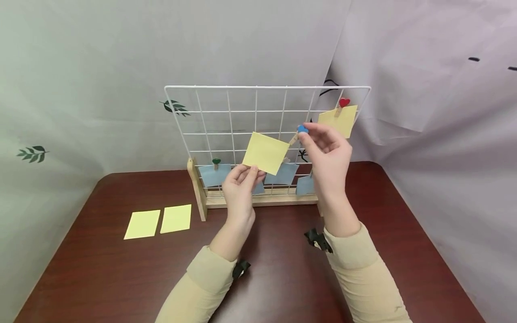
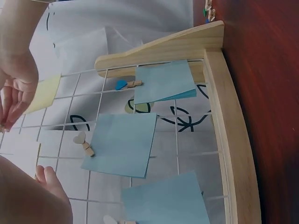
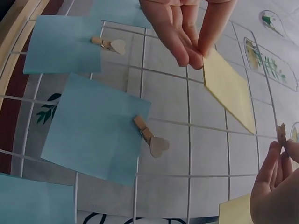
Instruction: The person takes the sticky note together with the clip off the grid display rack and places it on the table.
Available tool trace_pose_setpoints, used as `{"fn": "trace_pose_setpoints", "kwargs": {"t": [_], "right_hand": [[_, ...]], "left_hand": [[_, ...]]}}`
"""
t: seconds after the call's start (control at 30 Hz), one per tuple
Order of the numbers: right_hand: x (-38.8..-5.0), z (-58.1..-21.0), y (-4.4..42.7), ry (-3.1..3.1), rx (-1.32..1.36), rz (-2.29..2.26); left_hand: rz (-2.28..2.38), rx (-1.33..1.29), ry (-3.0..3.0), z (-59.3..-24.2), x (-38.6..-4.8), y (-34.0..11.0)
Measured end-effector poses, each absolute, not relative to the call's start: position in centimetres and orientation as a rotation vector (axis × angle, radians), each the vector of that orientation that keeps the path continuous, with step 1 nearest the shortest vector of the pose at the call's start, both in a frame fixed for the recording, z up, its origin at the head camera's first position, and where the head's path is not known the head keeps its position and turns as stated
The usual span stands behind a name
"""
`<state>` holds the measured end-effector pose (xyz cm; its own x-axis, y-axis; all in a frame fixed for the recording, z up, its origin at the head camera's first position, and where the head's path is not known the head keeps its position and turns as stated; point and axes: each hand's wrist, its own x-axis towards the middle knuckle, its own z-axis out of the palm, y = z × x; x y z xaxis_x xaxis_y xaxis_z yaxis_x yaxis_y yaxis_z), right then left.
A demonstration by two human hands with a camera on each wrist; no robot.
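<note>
In front of a white wire grid (image 1: pixel 256 111), my left hand (image 1: pixel 240 190) pinches a yellow sticky note (image 1: pixel 265 153) by its lower edge. To its right, my right hand (image 1: pixel 329 150) pinches a small wooden clothespin (image 1: pixel 294 139) with a blue heart (image 1: pixel 302 129), close to the note's right corner. In the right wrist view the clothespin (image 3: pixel 281 134) is apart from the note (image 3: pixel 229 91). A red-heart clothespin (image 1: pixel 343 102) fixes another yellow note (image 1: pixel 343 122) at the grid's upper right. Blue notes (image 2: pixel 124 144) hang along the lower grid on heart clothespins.
Two yellow notes (image 1: pixel 142 224) lie on the dark red table (image 1: pixel 101 269), left of the grid. The grid stands in a wooden base (image 1: pixel 270 200). Several loose clothespins (image 2: pixel 210 11) lie on the table beyond the base's end. Pale fabric (image 1: pixel 121 67) hangs behind.
</note>
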<state>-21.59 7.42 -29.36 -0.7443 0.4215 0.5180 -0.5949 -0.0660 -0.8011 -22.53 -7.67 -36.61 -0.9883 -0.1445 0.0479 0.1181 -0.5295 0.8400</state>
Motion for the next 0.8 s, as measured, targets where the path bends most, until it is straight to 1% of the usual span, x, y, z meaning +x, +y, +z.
{"fn": "trace_pose_setpoints", "kwargs": {"t": [0.4,0.8], "right_hand": [[-20.1,-31.0,7.8,-1.472,0.098,1.960],[-18.8,-32.7,9.4,-1.433,0.031,1.985]], "left_hand": [[-2.735,0.081,-1.498,-37.3,-20.5,-10.8],[-2.771,0.224,-1.518,-39.0,-19.1,-15.0]]}}
